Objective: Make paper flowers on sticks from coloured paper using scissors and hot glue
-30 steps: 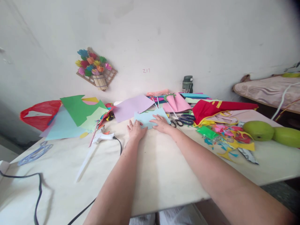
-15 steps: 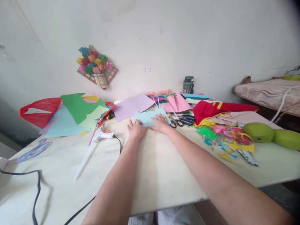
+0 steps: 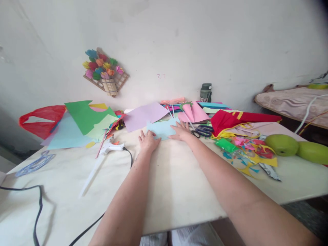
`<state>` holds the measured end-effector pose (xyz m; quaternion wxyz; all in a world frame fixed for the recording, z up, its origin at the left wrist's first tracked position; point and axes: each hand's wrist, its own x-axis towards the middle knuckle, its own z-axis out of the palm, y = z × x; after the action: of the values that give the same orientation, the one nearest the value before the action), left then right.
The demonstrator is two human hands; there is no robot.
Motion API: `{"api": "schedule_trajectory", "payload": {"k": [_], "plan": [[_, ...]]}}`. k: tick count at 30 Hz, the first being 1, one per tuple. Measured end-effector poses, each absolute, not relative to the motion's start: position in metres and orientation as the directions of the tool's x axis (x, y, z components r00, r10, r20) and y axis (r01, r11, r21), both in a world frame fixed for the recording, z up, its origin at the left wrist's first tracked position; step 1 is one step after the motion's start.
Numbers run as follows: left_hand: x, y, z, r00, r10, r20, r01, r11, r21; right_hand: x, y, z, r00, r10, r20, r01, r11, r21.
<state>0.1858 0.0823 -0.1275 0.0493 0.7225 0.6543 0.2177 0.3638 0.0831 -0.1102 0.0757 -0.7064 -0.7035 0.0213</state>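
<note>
A light blue sheet of paper [image 3: 162,129] lies flat in the middle of the table. On its left end rests my left hand [image 3: 148,140], fingers spread. My right hand [image 3: 181,131] lies with spread fingers over the sheet's right end. Just right of that hand are scissors with dark handles [image 3: 204,130]. A white glue gun [image 3: 111,147] with a long glue stick lies left of my left hand. Behind the blue sheet is a purple sheet [image 3: 146,116].
Green paper [image 3: 85,118] and a red bag [image 3: 42,119] are at the left. A red cloth [image 3: 225,121], paper scraps [image 3: 248,153] and green rounded objects [image 3: 282,144] sit at the right. A bottle [image 3: 205,92] stands by the wall. A black cord [image 3: 41,205] crosses the left front.
My right hand has slid a little to the right along the blue paper. My left hand has stayed nearly where it was.
</note>
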Motion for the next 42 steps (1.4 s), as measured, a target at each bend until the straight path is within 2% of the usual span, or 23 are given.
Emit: {"api": "schedule_trajectory", "payload": {"k": [5, 14, 21, 24, 26, 29, 32, 37, 42], "plan": [[0.186, 0.083, -0.128, 0.062, 0.965, 0.254, 0.921, -0.154, 0.359, 0.384, 0.080, -0.107, -0.005, 0.971, 0.241, 0.987, 0.043, -0.153], [0.186, 0.083, -0.129, 0.066, 0.962, 0.266, 0.920, -0.162, 0.357, 0.376, 0.078, -0.113, -0.025, 0.995, 0.100, 0.990, 0.038, -0.135], [0.183, 0.079, -0.127, 0.072, 0.963, 0.260, 0.920, -0.165, 0.356, 0.369, 0.077, -0.111, 0.081, 0.997, 0.010, 0.989, -0.080, -0.122], [0.181, 0.078, -0.125, 0.099, 0.959, 0.267, 0.915, -0.193, 0.355, 0.367, 0.074, -0.109, 0.047, 0.995, 0.094, 0.994, -0.037, -0.107], [0.179, 0.078, -0.124, 0.113, 0.958, 0.263, 0.910, -0.206, 0.359, 0.362, 0.073, -0.109, -0.037, 0.978, 0.203, 0.993, 0.059, -0.103], [0.178, 0.078, -0.122, 0.126, 0.961, 0.246, 0.901, -0.215, 0.377, 0.349, 0.074, -0.114, -0.196, 0.920, 0.339, 0.947, 0.267, -0.177], [0.178, 0.077, -0.121, 0.133, 0.962, 0.239, 0.889, -0.222, 0.400, 0.332, 0.078, -0.124, -0.294, 0.889, 0.352, 0.863, 0.405, -0.303], [0.170, 0.079, -0.117, 0.178, 0.959, 0.221, 0.847, -0.264, 0.461, 0.320, 0.083, -0.135, -0.227, 0.909, 0.350, 0.827, 0.370, -0.424], [0.150, 0.080, -0.112, 0.217, 0.967, 0.131, 0.779, -0.253, 0.574, 0.323, 0.081, -0.135, -0.197, 0.915, 0.352, 0.794, 0.360, -0.490]]}}
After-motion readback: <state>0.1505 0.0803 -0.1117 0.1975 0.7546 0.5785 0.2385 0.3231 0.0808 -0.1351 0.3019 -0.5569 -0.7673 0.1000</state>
